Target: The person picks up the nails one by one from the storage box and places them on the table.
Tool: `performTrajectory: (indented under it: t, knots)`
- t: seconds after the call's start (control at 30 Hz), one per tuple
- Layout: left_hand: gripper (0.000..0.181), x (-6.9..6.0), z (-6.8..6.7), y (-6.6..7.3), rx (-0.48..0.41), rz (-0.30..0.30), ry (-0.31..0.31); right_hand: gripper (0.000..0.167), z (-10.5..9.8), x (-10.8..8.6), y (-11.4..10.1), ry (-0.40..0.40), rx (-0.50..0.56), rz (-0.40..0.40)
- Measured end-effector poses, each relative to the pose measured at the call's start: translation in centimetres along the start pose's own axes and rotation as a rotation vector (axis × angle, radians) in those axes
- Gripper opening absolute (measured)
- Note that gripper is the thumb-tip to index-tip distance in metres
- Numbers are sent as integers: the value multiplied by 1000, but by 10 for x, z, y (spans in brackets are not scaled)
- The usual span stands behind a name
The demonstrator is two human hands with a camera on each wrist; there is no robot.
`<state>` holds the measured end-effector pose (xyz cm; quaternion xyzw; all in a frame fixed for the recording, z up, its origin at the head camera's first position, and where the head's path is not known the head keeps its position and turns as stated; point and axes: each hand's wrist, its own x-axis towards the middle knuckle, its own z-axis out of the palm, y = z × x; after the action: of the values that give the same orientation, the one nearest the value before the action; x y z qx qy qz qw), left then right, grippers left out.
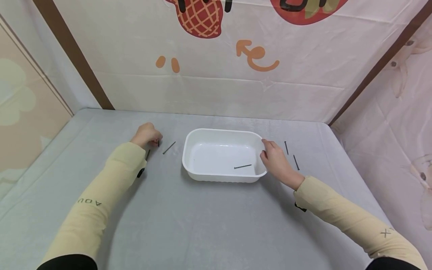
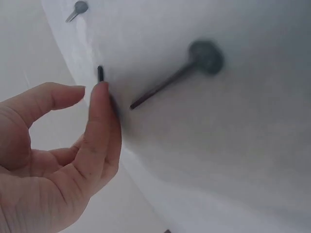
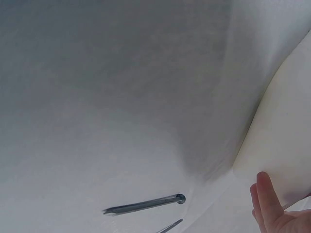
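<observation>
My left hand [image 1: 147, 135] is low over the left of the table, at a dark nail [image 1: 158, 143]. The left wrist view has that nail's end showing just past the index fingertip, with the thumb apart from it; the rest is hidden. Two more nails lie close by: one beside the sleeve [image 1: 147, 154], another to the right [image 1: 169, 147]. My right hand [image 1: 277, 161] holds the right end of a white plastic tray [image 1: 219, 177], thumb over the rim and fingers against the outer wall. Inside the tray is a single nail [image 1: 243, 166].
Right of the tray, beyond my right hand, lie two nails, a farther one [image 1: 286, 147] and a nearer one [image 1: 296, 162]. A grey cloth covers the table [image 1: 216, 225]. Behind it hangs a printed white curtain [image 1: 216, 93].
</observation>
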<state>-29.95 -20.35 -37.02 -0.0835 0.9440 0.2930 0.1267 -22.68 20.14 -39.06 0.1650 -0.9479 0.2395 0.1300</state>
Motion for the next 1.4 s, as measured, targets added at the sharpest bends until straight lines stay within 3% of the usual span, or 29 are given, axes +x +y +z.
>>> performTrajectory:
  t: [0.2, 0.43, 0.83, 1.4]
  knots:
    - [40, -2, -10, 3, -68, 3, -101, 42, 0, 0, 0, -8, -6, 11]
    - [39, -5, -16, 8, -43, 13, -157, 43, 1, 0, 1, -19, 0, 18]
    - [41, -14, -25, 25, 34, 55, -155, 43, 0, -1, -2, -26, 7, 30]
    - [39, -30, -28, 50, 139, 127, -124, 43, 0, -1, -2, -26, 0, 33]
